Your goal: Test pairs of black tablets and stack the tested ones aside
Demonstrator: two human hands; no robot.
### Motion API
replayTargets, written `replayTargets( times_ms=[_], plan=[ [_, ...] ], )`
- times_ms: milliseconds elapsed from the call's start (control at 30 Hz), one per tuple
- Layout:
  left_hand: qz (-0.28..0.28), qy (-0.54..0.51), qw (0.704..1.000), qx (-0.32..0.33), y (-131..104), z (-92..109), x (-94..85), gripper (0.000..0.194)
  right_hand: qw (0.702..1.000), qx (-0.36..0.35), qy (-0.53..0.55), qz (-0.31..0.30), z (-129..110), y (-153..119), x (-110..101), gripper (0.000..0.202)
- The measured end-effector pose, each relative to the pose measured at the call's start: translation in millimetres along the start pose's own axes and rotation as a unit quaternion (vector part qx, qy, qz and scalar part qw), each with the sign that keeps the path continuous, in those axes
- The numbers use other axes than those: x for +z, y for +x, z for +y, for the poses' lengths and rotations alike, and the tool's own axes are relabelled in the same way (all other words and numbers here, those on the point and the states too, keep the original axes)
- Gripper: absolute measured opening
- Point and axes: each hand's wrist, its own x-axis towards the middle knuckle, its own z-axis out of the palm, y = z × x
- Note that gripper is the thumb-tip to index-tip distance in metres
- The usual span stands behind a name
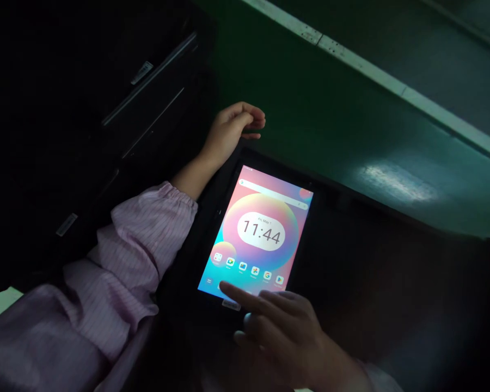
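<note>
A lit tablet lies on a dark surface, its home screen showing a clock at 11:44 and a row of app icons. My right hand is over the tablet's lower edge, index finger stretched to the lower left of the screen, the other fingers loosely bent, nothing held. Just beyond the tablet's top left corner is my left hand, fingers half curled and apart, with nothing visible in it. It does not touch the tablet.
Dark stacked items with small labels stand at the left. A green surface with a pale strip runs across the back. A pale green piece shows at the far left.
</note>
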Motion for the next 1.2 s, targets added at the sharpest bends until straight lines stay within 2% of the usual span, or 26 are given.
replayTargets(
  times_ms=[67, 133, 200, 233, 300, 367, 433, 533, 700, 800, 1000, 1100, 1133, 1200],
  plan=[
    [0.005, 0.006, 1.0, 0.0, 0.7, 0.1, 0.0, 0.032, 0.98, 0.117, 0.143, 0.068, 5.0, -1.6, -8.4, 0.023],
    [0.012, 0.011, 1.0, 0.001, 1.0, 0.7, 0.0, 0.033, 0.921, 0.205, 0.308, 0.124, 13.6, -2.3, -15.8, 0.021],
    [0.017, 0.012, 1.0, 0.005, 1.0, 1.9, -0.2, 0.033, 0.857, 0.248, 0.42, 0.165, 23.7, -0.5, -21.8, 0.026],
    [0.016, 0.012, 1.0, 0.008, 1.0, 2.8, -0.5, 0.034, 0.836, 0.261, 0.444, 0.188, 28.4, 1.3, -24.4, 0.033],
    [0.016, 0.016, 1.0, 0.013, 1.2, 4.6, -1.4, 0.033, 0.816, 0.268, 0.461, 0.224, 36.0, 5.0, -28.8, 0.044],
    [0.018, 0.023, 0.999, 0.016, 1.8, 5.9, -2.5, 0.033, 0.814, 0.253, 0.467, 0.235, 40.3, 7.2, -31.6, 0.046],
    [0.021, 0.031, 0.999, 0.017, 2.6, 6.0, -3.6, 0.034, 0.824, 0.248, 0.461, 0.219, 42.0, 6.8, -32.9, 0.048],
    [0.015, 0.039, 0.999, 0.025, 3.5, 4.0, -5.5, 0.032, 0.836, 0.282, 0.432, 0.185, 42.1, 3.1, -33.2, 0.054],
    [-0.002, 0.034, 0.999, 0.036, 3.0, 1.5, -8.3, 0.031, 0.821, 0.263, 0.472, 0.187, 41.7, -0.1, -33.9, 0.05],
    [-0.002, 0.031, 0.999, 0.033, 2.1, 2.0, -8.4, 0.031, 0.826, 0.267, 0.46, 0.187, 42.5, 0.4, -34.4, 0.051],
    [-0.004, 0.031, 0.999, 0.033, 1.0, 0.9, -8.2, 0.027, 0.84, 0.254, 0.427, 0.22, 44.1, 3.3, -31.0, 0.049],
    [-0.004, 0.023, 0.999, 0.035, 1.2, 0.1, -8.1, 0.029, 0.838, 0.24, 0.433, 0.23, 43.2, 7.3, -30.1, 0.032],
    [-0.003, 0.021, 0.999, 0.034, 1.4, 0.1, -7.9, 0.029, 0.835, 0.245, 0.432, 0.237, 42.9, 8.8, -30.6, 0.028],
    [0.001, 0.019, 0.999, 0.032, 1.8, 0.2, -7.4, 0.029, 0.832, 0.271, 0.409, 0.261, 42.6, 11.3, -32.8, 0.033]
  ],
)
